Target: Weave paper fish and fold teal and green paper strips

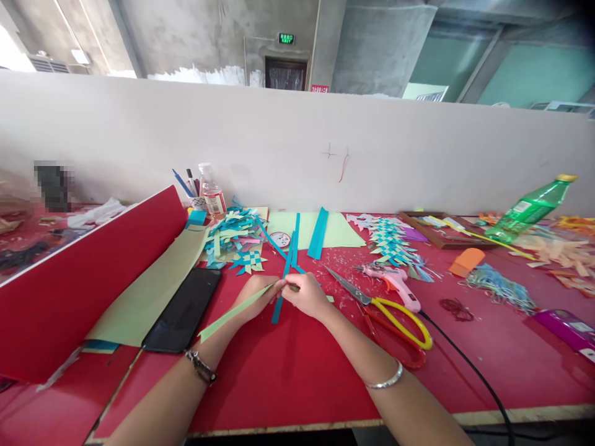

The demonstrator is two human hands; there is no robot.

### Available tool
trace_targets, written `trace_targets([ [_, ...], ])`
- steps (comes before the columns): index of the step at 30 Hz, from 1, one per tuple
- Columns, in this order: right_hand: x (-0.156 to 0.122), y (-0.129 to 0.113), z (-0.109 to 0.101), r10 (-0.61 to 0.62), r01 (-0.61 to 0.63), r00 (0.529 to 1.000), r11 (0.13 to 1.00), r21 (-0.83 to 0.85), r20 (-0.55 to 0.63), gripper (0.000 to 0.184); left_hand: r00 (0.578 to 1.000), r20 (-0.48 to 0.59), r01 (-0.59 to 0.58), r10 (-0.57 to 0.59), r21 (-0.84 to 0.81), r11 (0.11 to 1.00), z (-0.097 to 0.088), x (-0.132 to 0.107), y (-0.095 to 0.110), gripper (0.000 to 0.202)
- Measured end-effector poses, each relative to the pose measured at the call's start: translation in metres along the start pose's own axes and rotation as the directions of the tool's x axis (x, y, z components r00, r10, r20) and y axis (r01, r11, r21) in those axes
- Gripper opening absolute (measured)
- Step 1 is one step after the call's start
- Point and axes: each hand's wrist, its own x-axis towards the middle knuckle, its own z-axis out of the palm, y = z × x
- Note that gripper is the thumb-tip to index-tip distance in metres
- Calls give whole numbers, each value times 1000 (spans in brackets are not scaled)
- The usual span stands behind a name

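Note:
My left hand (255, 296) and my right hand (307, 295) meet over the red table (288, 378), both pinched on a light green paper strip (232, 314) that runs down to the left. A blue paper strip (284, 279) lies on the table under and between my hands, reaching away from me. A bracelet sits on each wrist.
Yellow-handled scissors (385, 305) and a pink glue gun (395, 282) with a black cord lie right of my hands. A black phone (183, 310) rests on green paper at left. Woven paper pieces (235, 238), a pen cup (198, 195) and a green bottle (532, 207) stand farther back.

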Motion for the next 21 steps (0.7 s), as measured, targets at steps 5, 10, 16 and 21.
trace_targets([
  [5,1,4,-4,-2,2,1000,1000,-9,-7,18,999,-34,35,-35,-14,999,-8,1,-4,42],
  [10,2,11,-7,4,-4,1000,1000,-8,-8,19,994,-88,63,-65,-31,998,-17,2,-7,41],
  [16,3,18,-9,17,-17,1000,1000,-2,-18,19,983,-154,89,-98,-60,994,-21,3,-10,39],
  [21,4,18,-9,18,-17,1000,1000,8,-16,19,977,-187,85,-102,-93,992,-19,3,-12,40],
])
